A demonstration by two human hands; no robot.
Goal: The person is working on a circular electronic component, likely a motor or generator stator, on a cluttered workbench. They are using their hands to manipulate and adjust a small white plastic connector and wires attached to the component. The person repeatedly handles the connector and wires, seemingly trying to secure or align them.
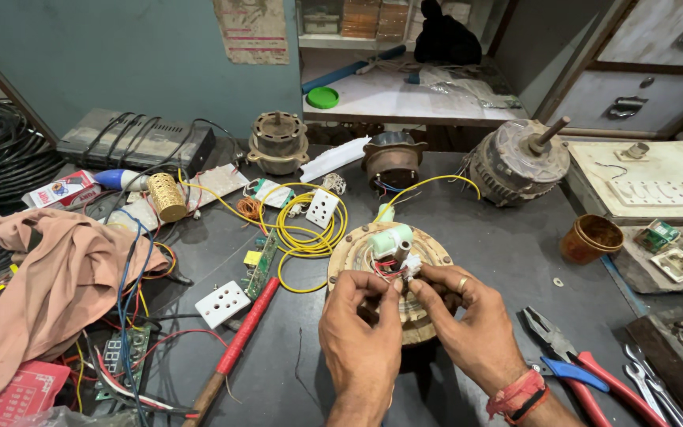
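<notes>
On a dark cluttered workbench (499, 253) before a teal wall (120, 55), the left hand (360, 328) and right hand (464, 316) pinch small wires (393, 269) on the round fan motor (357, 249), lying near yellow cable (302, 233) and pliers (571, 364).

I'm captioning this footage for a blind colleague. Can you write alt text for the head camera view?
Two bare hands, left hand and right hand, pinch small red and white wires atop a round fan motor on a dark workbench. Around it lie yellow cable, white sockets, pliers, a cloth and other motors.
</notes>
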